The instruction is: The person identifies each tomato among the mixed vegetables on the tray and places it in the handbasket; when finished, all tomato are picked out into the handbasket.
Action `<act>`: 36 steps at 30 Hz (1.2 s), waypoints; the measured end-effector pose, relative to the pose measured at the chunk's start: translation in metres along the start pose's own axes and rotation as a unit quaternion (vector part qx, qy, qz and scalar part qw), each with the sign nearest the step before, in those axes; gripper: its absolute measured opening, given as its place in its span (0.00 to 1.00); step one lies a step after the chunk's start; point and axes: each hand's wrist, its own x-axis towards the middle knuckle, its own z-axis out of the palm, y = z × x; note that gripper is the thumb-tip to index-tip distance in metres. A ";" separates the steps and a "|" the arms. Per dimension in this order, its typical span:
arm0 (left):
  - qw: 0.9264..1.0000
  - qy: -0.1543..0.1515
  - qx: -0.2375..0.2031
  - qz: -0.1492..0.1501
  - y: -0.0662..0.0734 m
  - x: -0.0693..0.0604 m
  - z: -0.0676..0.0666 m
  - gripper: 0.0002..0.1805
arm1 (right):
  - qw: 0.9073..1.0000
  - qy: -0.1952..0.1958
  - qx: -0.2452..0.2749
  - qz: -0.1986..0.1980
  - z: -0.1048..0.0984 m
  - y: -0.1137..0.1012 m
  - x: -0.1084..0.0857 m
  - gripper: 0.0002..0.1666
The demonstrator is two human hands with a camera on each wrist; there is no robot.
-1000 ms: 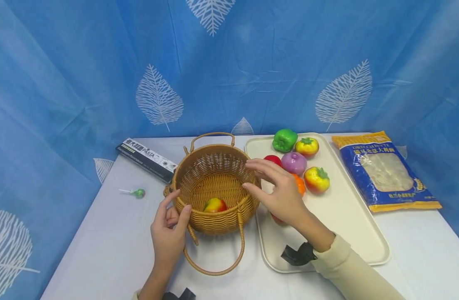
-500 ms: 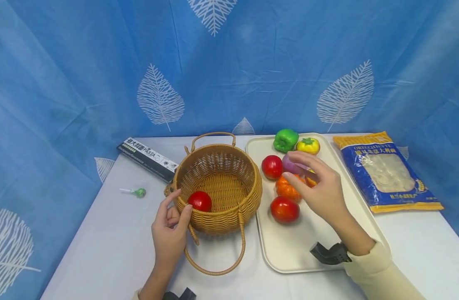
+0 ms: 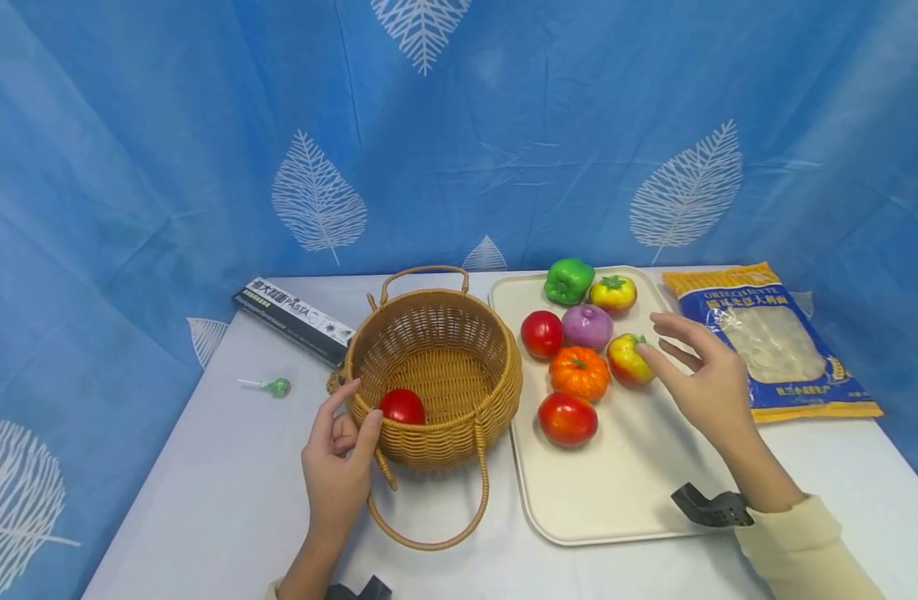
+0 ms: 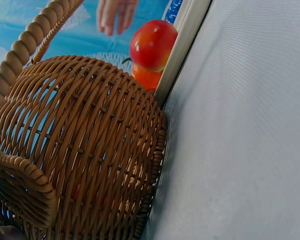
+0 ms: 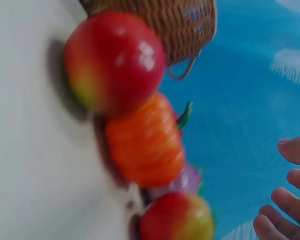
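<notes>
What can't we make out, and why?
Underside of red fruit: head view, hidden by wicker basket.
Most of left hand: left wrist view, cut off at lower-left corner.
Palm of right hand: right wrist view, cut off by right edge.
Part of purple onion: right wrist view, behind orange pumpkin.
Small print on pasta box: head view, too small.

Soft, even brightness fills the mostly clear head view. Left of the right hand's fingers (image 3: 691,333), small glints top the glossy red oval fruit (image 3: 567,419); below them, a faint, soft-edged shadow falls on the beige rectangular tray (image 3: 616,492). The right wrist view blurs the ribbed orange pumpkin (image 5: 146,142). In the left wrist view, the brown woven-wicker basket (image 4: 90,135) looks dimmer, and shadow darkens the white cloth-covered tabletop (image 4: 240,125) along its base.
</notes>
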 end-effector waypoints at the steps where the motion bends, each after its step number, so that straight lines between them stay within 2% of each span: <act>1: 1.000 0.000 0.001 -0.001 -0.001 0.000 0.000 0.28 | 1.000 -0.002 -0.006 0.008 0.000 0.004 -0.001 0.27; 8: 1.000 0.001 0.005 0.006 -0.003 -0.001 0.000 0.28 | 0.997 -0.023 -0.042 0.055 -0.001 0.030 -0.005 0.31; 16: 1.000 -0.001 0.003 0.011 0.000 -0.002 0.000 0.28 | 0.993 -0.057 -0.035 0.100 0.001 0.054 -0.008 0.36; 22: 1.000 -0.001 0.010 0.013 0.000 -0.001 0.000 0.27 | 0.990 -0.082 -0.026 0.110 0.005 0.063 -0.010 0.37; 29: 1.000 -0.003 0.009 0.012 0.000 -0.001 -0.001 0.28 | 0.991 -0.097 -0.015 0.093 0.006 0.067 -0.012 0.38; 36: 1.000 -0.005 0.010 0.002 0.001 -0.001 -0.001 0.27 | 0.990 -0.106 -0.018 0.086 0.008 0.067 -0.015 0.34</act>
